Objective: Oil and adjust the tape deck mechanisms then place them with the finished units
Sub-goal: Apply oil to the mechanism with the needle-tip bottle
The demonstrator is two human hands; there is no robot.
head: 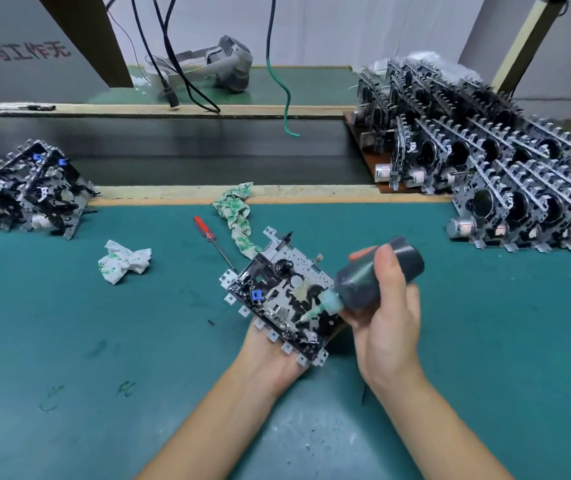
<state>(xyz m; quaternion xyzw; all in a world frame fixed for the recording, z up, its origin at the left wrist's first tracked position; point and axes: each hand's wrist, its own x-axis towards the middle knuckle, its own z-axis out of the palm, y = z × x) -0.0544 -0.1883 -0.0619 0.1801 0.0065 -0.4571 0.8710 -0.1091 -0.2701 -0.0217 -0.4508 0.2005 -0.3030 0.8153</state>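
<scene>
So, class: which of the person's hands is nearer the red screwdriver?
Left. The left hand under the mechanism sits nearer the red screwdriver; the right hand is farther right.

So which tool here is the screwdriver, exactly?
Start at the green mat and find the tape deck mechanism held in the middle. The screwdriver lies just up-left of it, beside the crumpled cloths; it alone has a red handle and thin metal shaft.

A crumpled white-and-green rag (pixel 124 260) lies on the green desk (pixel 69 341), a second, twisted rag (pixel 237 213) stretching back to the desk's wooden edge. Beyond runs a dark conveyor belt (pixel 180 147); black cables (pixel 173 74) and a green wire (pixel 282 91) hang over it, a grey headset (pixel 225 62) behind
</scene>
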